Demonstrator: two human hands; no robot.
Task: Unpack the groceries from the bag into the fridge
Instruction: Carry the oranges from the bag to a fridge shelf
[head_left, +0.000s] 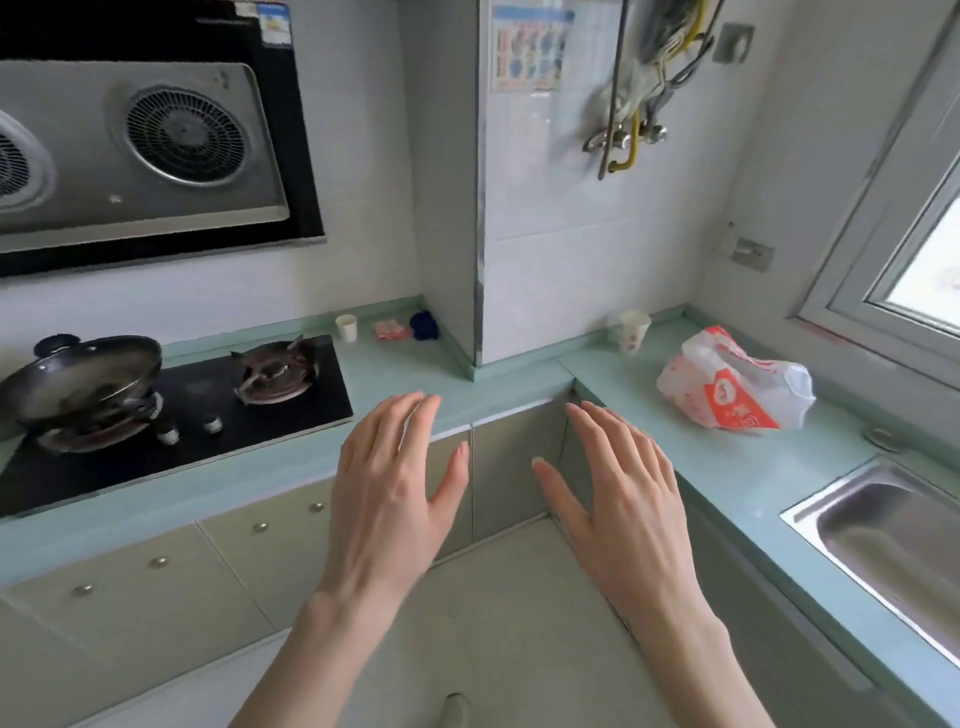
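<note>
At the far left a dark wok (78, 376) is sitting on the left burner of the black gas hob (208, 415), and a range hood (140, 145) is hanging on the wall above it. The right burner (275, 371) is standing bare. Behind the hob, on the pale green desk (737, 467), a small paper cup (347, 327) is standing near a pink-and-white thing (390, 329) and a dark blue thing (424, 325), both too blurred to name.

In the middle, the left hand (392, 491) is hovering over the desk's front edge, palm down, fingers straight and spread wide, holding nothing. Just beside it, apart from it, the right hand (618, 493) is hovering in the same way in front of the corner cabinets (514, 467), fingers straight and spread, holding nothing.

Further right, a second paper cup (632, 331) is standing against the tiled wall. The bag (737, 382), a white plastic one with red print, is lying slumped on the desk under the window (904, 249), well apart from both hands. At the far right a steel sink (893, 540) is sitting sunk into the desk.
</note>
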